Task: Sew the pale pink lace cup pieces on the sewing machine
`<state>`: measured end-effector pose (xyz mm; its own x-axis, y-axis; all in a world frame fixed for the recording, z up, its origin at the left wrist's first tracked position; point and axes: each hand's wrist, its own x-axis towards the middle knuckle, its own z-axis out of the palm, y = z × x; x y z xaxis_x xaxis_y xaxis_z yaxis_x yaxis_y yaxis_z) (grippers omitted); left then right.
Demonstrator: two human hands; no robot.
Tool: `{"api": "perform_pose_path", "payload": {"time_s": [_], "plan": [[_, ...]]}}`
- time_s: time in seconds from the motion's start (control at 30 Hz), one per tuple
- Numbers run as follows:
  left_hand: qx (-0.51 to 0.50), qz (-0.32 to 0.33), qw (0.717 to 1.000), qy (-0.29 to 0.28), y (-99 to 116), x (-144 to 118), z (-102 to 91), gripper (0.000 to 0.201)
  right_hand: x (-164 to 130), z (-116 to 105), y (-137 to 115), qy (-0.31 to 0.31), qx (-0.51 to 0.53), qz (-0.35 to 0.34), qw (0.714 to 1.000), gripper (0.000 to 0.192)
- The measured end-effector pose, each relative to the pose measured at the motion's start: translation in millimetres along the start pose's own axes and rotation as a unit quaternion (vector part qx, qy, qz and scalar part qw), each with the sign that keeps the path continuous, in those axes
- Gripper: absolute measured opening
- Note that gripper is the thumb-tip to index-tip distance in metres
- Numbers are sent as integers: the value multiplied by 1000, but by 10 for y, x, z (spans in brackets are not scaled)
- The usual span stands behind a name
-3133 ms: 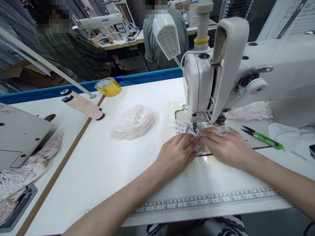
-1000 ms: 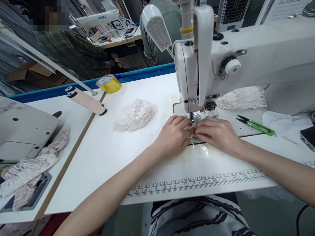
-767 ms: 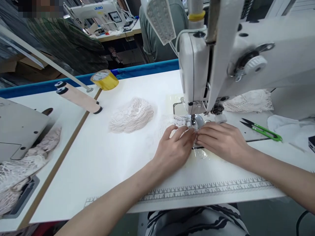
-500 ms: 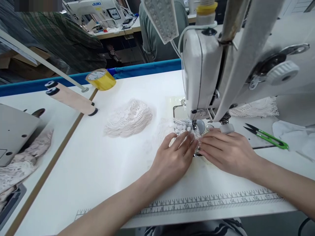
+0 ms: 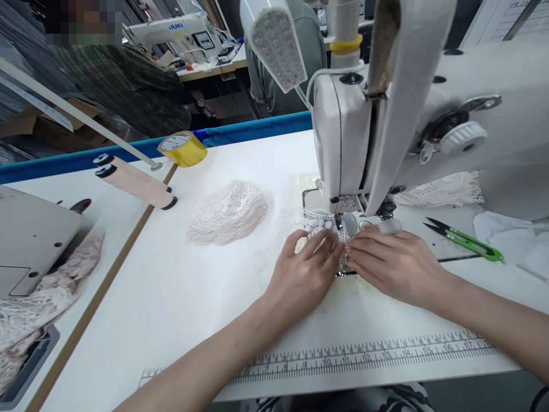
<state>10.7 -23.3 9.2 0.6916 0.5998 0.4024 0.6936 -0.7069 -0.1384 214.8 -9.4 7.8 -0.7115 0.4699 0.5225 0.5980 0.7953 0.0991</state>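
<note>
A white lace piece (image 5: 316,221) with small round motifs lies under the needle area of a white sewing machine (image 5: 337,137). My left hand (image 5: 298,272) rests on its near side, fingers bent and pressing the lace down. Close by on the right, my right hand (image 5: 398,264) has its fingers together, with the tips on the lace's right edge. Both hands are closed on the lace, just in front of the presser foot (image 5: 338,222). The fingers partly cover the lace, so the exact grip is hidden.
A stack of lace pieces (image 5: 229,214) lies left of my hands. Green thread snips (image 5: 467,240) and white cloth (image 5: 508,234) are at right. Farther left are pink thread cones (image 5: 137,184) and yellow tape (image 5: 185,150). A printed ruler (image 5: 321,363) runs along the front edge. A person (image 5: 124,86) sits beyond.
The camera view has tilted slightly, so the background sits lower in the picture. My hands and the lace stay almost in the same place under the machine.
</note>
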Motion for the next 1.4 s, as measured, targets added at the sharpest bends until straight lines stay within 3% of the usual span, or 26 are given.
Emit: {"api": "perform_pose_path", "payload": {"time_s": [0.4, 0.6, 0.83, 1.4], "plan": [[-12, -31, 999, 7, -83, 82, 52, 29, 25, 66, 72, -4, -12, 12, 1000, 19], [16, 4, 1000, 16, -20, 23, 2, 26, -10, 81, 98, -14, 19, 50, 998, 27], [14, 1, 1000, 14, 26, -14, -18, 25, -22, 85, 113, 4, 3, 15, 1000, 40], [21, -30, 999, 35, -43, 30, 82, 24, 58, 94, 135, -25, -49, 25, 998, 37]]}}
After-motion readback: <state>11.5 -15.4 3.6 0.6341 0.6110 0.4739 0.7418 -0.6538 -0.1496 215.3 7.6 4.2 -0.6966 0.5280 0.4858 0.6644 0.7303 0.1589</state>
